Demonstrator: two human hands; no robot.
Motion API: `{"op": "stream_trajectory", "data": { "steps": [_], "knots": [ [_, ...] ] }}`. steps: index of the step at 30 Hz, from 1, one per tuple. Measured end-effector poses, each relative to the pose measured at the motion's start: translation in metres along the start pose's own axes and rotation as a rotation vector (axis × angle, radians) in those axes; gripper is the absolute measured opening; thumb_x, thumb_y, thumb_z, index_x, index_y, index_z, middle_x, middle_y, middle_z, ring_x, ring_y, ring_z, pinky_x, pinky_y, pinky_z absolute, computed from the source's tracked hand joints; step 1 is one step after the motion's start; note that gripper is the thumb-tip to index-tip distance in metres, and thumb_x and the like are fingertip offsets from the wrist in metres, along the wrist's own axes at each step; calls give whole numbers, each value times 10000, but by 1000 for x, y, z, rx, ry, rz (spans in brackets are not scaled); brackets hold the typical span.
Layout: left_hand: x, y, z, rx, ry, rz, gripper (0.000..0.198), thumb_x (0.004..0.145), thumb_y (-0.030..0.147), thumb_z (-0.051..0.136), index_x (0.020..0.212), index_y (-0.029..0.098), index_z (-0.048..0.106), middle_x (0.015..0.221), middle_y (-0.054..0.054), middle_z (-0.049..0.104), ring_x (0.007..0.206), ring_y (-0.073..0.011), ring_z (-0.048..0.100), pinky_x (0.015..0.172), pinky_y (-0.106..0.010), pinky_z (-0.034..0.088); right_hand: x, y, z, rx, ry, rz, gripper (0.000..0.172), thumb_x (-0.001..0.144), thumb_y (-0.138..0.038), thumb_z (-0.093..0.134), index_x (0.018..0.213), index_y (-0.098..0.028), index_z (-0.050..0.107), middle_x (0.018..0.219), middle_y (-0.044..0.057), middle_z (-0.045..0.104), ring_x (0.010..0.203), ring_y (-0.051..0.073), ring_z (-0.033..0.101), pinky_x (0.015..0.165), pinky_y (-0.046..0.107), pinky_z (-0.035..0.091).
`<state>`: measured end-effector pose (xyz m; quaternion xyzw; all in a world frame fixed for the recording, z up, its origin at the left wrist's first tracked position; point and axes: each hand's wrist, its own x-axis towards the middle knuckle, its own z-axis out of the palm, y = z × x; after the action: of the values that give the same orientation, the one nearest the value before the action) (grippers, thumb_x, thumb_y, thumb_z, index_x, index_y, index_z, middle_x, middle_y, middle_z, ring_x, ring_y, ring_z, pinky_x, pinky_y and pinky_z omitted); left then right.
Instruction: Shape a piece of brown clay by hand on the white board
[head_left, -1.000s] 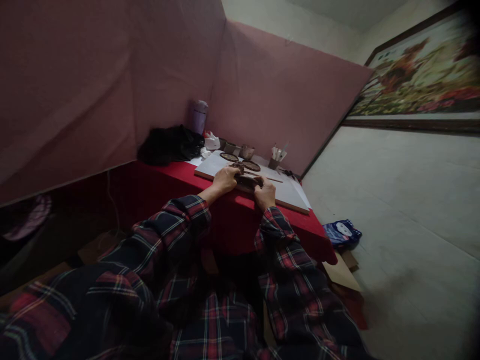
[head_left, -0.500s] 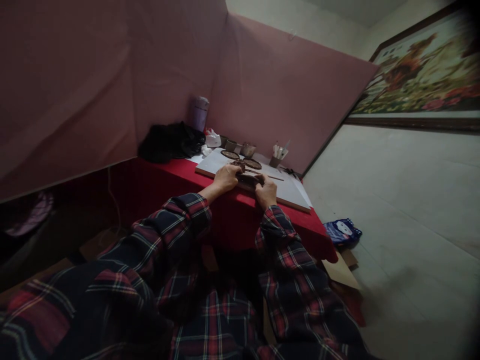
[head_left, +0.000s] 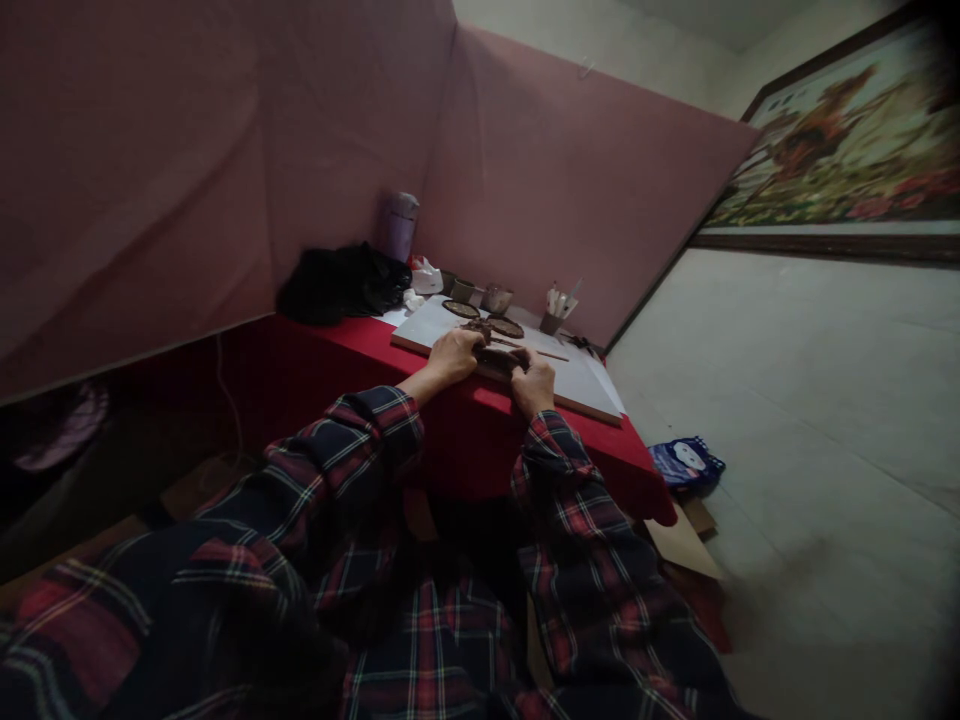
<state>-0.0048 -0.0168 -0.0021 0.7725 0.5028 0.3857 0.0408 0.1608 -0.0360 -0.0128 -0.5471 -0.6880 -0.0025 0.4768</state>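
Observation:
Near the front edge of a pale board point(head_left: 577, 385), my left hand point(head_left: 454, 358) and my right hand point(head_left: 533, 382) grip a dark brown, flat, curved piece point(head_left: 499, 360) from its two sides. Its exact kind is too small and dim to make out. My left fingers are closed at its left end, beside a rough brown lump point(head_left: 478, 328). My right fingers pinch the right end. Just beyond, a thin brown stick point(head_left: 551, 355) lies on the board. Two round brown discs with darker rims lie farther back, a left disc point(head_left: 460, 309) and a right disc point(head_left: 505, 327).
Small pots point(head_left: 496, 298) and a cup of white-handled tools point(head_left: 559, 305) stand behind the board. A black bag point(head_left: 341, 285), a purple bottle point(head_left: 400, 228) and a white plastic bag point(head_left: 426, 277) are at the left. A red cloth point(head_left: 465, 440) covers the table; pink fabric walls surround it.
Both hands stay in almost the same place. The dark piece between them looks tilted slightly differently, with more of its dark surface showing.

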Motion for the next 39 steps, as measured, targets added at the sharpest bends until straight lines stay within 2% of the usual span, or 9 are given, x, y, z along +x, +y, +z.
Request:
{"op": "stream_trajectory", "data": {
  "steps": [39],
  "knots": [
    [-2, 3, -3, 11, -12, -4, 379, 743, 81, 510, 1042, 194, 715, 1033, -85, 715, 988, -213, 636, 872, -291, 478, -1, -3, -1, -4, -14, 10, 225, 765, -198, 498, 912, -189, 668, 911, 73, 709, 867, 221, 628, 859, 353, 475]
  ]
}}
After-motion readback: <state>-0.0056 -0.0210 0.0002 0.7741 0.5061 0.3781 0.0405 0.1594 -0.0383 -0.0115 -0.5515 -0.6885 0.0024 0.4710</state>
